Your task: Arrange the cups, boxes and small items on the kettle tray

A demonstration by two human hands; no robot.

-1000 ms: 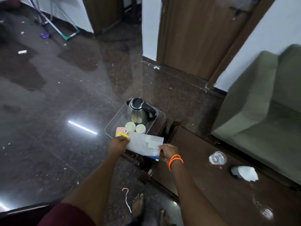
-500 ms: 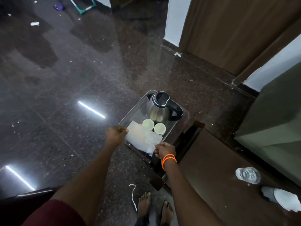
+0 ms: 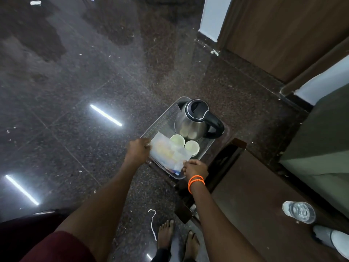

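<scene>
Hands apart, the left hand and right hand each pinch an opposite end of the translucent packet, seemingly to keep it flat over the tray beside two cups and the kettle.

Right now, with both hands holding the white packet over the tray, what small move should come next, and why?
Probably lower the white packet flat and release: left hand and right hand pinch its ends over the tray, beside the cups.
</scene>
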